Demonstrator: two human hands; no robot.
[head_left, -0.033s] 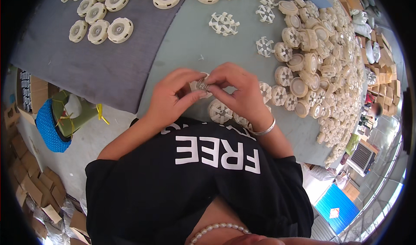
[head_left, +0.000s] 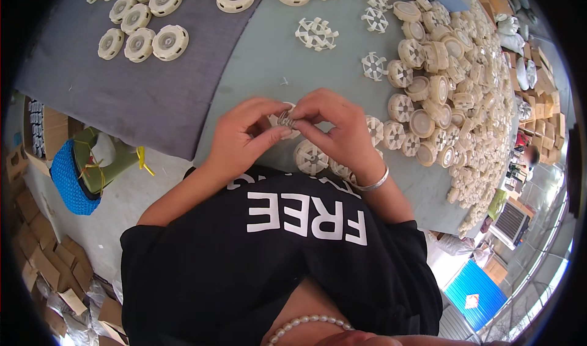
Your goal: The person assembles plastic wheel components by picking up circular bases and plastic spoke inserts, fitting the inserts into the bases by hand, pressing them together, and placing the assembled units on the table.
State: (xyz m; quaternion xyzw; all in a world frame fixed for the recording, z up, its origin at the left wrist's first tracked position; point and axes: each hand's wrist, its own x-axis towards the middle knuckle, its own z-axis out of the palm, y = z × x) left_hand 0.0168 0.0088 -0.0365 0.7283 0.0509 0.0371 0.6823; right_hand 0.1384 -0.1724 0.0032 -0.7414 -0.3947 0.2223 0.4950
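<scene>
metal coil (head_left: 285, 121) here, and i've got left hand (head_left: 247, 126) and right hand (head_left: 333, 118) both pinching it, thumbs and fingers (head_left: 268, 108) nearly closed, forearms (head_left: 186, 190) slanting inward.

Grey-green tabletop (head_left: 238, 83) holding big heap of cream parts (head_left: 438, 89) on right, white spoked pieces (head_left: 316, 34) sitting nearby; purple-grey cloth (head_left: 159, 95) at left carrying cream discs (head_left: 170, 43).
</scene>
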